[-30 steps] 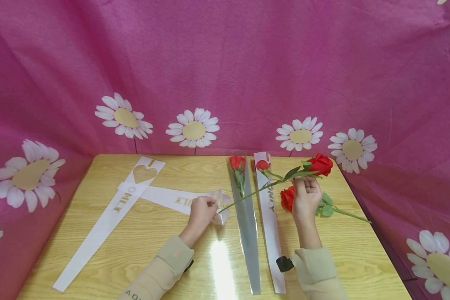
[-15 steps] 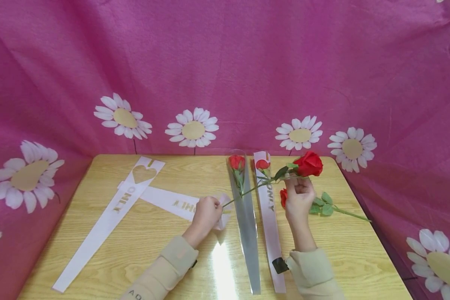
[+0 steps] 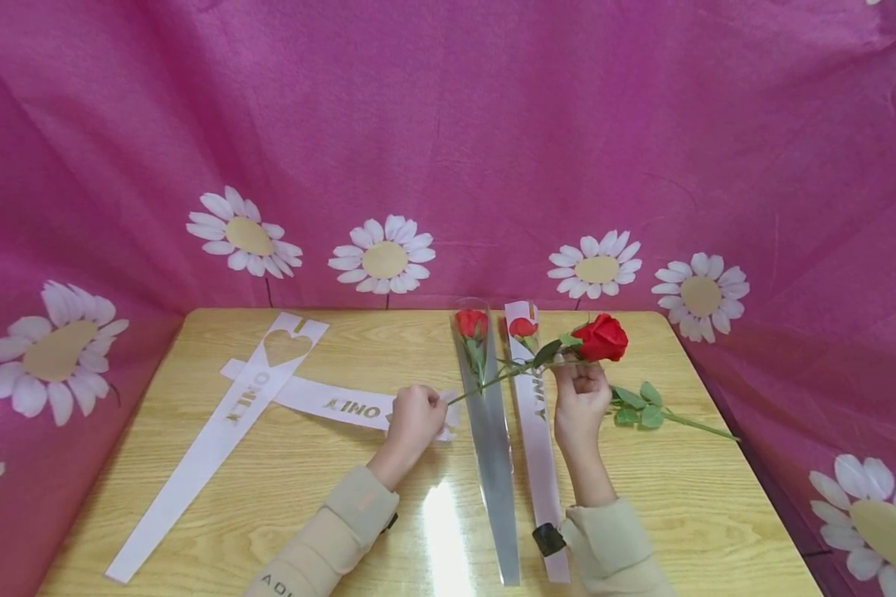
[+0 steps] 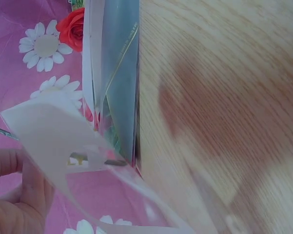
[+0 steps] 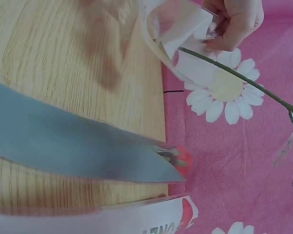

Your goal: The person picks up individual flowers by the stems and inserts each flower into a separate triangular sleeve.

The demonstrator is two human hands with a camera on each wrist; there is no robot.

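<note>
My right hand [image 3: 582,406] pinches a red artificial rose [image 3: 603,337] by its stem, just below the bloom. The stem slants down to the left, its lower end at the mouth of a white flower sleeve [image 3: 309,398] printed ONLY. My left hand [image 3: 414,423] pinches that sleeve near its wide end and partly hides it. In the right wrist view, the green stem [image 5: 244,77] reaches the sleeve's open mouth beside the left hand [image 5: 241,22]. The left wrist view has the sleeve's parted film [image 4: 48,129] beside the fingers [image 4: 34,190]. The right hand is outside its wrist view.
Another white sleeve [image 3: 194,464] lies across the held one's narrow end. A grey sleeve [image 3: 493,481] and a white sleeve [image 3: 541,481], each with a rose inside, lie between the arms. A loose rose's leaves [image 3: 642,406] show at right, its bloom hidden. A pink daisy-print cloth [image 3: 485,149] surrounds the table.
The right hand has carried the rose left and slightly down. My left hand has shifted a little right, and the held sleeve has bent and turned, its printing now facing up more plainly.
</note>
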